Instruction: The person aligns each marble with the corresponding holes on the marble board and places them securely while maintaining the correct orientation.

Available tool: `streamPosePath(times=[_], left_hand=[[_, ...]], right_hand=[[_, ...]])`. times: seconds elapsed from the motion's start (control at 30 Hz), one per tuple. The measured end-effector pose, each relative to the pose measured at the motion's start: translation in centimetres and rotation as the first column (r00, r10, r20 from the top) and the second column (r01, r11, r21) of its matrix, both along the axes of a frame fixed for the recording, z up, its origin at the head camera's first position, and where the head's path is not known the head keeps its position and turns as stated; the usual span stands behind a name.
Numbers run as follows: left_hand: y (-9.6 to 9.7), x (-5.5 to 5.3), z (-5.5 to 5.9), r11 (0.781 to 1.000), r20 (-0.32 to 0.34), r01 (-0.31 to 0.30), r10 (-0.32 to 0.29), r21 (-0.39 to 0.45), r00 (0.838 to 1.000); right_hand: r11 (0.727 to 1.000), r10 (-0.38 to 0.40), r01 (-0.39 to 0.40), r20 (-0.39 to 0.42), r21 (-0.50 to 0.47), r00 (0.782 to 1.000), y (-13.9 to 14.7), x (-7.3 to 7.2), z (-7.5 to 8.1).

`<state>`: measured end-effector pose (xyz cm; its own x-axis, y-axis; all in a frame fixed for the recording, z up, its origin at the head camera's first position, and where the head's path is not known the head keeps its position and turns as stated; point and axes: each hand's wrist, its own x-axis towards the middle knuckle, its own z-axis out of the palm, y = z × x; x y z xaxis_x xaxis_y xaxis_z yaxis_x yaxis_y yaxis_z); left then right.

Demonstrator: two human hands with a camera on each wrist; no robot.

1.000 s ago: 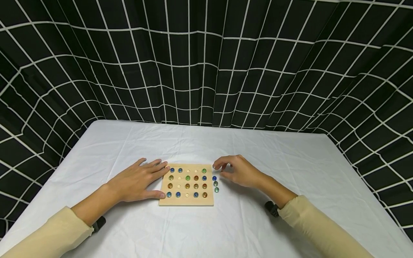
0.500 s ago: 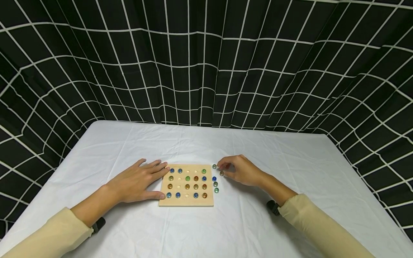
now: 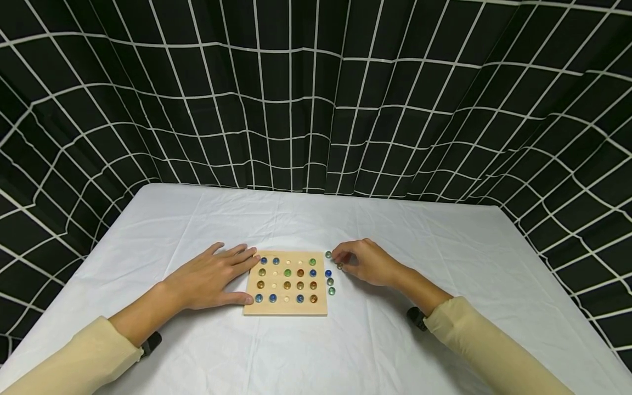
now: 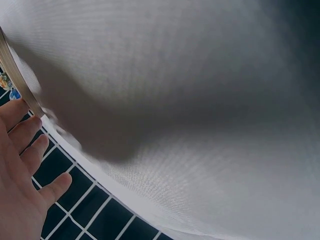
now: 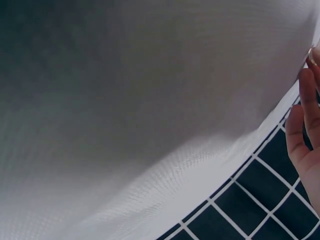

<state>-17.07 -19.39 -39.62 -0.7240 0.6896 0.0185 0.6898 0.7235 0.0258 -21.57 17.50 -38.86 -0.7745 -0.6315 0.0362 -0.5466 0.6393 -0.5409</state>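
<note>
A light wooden board (image 3: 291, 310) with shallow round hollows lies on the white cloth in the head view. Blue, green and amber glass marbles sit in many hollows; several hollows are bare. My left hand (image 3: 209, 277) rests spread over the board's left edge, fingertips and thumb on the wood. Beyond the right edge, my right hand (image 3: 367, 263) pinches a brownish marble (image 3: 339, 266) between thumb and fingers, low over the cloth. Just left of its fingertips lies a greenish marble (image 3: 328, 255). In the right wrist view only part of that hand's fingers (image 5: 309, 95) shows.
Along the board's right side lie a blue marble (image 3: 328, 273) and two green marbles (image 3: 331, 291) in a short column. A white cloth (image 3: 395, 351) covers the table. A black curtain with a white grid (image 3: 316, 99) stands behind it.
My right hand has shifted slightly right, uncovering the greenish marble by the board's top right corner and the brownish marble at its fingertips. My left hand stays in place.
</note>
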Motion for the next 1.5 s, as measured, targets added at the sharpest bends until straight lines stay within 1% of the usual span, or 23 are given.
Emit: streamPosePath(times=[0.3, 0.53, 0.73, 0.9, 1.2, 1.27, 1.43, 1.5], left_hand=[[0.0, 0.1, 0.0, 1.000, 0.002, -0.001, 0.001, 0.000, 1.000], [-0.1, 0.0, 0.0, 1.000, 0.002, 0.000, 0.000, -0.002, 1.000], [0.0, 0.1, 0.1, 1.000, 0.004, -0.002, 0.002, 0.000, 1.000], [0.0, 0.1, 0.2, 1.000, 0.001, -0.001, 0.001, 0.000, 1.000], [0.1, 0.0, 0.2, 1.000, 0.004, -0.004, 0.004, -0.007, 1.000], [0.1, 0.0, 0.2, 1.000, 0.005, -0.005, 0.005, -0.007, 1.000], [0.1, 0.0, 0.2, 1.000, 0.004, -0.004, 0.004, -0.002, 1.000], [0.1, 0.0, 0.1, 1.000, 0.004, -0.003, 0.003, -0.002, 1.000]], right_hand=[[1.000, 0.002, -0.002, -0.003, -0.008, 1.000, -0.4, 0.2, 0.2], [0.998, 0.050, -0.049, 0.007, -0.042, 0.999, -1.5, 0.8, 1.0], [0.991, 0.112, -0.111, 0.009, -0.076, 0.994, -2.6, 1.6, 1.4], [0.982, 0.157, -0.153, 0.036, -0.107, 0.987, -3.8, 2.4, 1.7], [0.971, 0.213, -0.207, 0.036, -0.122, 0.976, -5.6, 3.4, 1.7], [0.966, 0.229, -0.221, 0.046, -0.136, 0.972, -6.0, 3.6, 1.6], [0.959, 0.252, -0.233, 0.106, -0.162, 0.962, -6.7, 3.9, 1.4], [0.958, 0.255, -0.236, 0.112, -0.160, 0.960, -6.9, 4.0, 1.4]])
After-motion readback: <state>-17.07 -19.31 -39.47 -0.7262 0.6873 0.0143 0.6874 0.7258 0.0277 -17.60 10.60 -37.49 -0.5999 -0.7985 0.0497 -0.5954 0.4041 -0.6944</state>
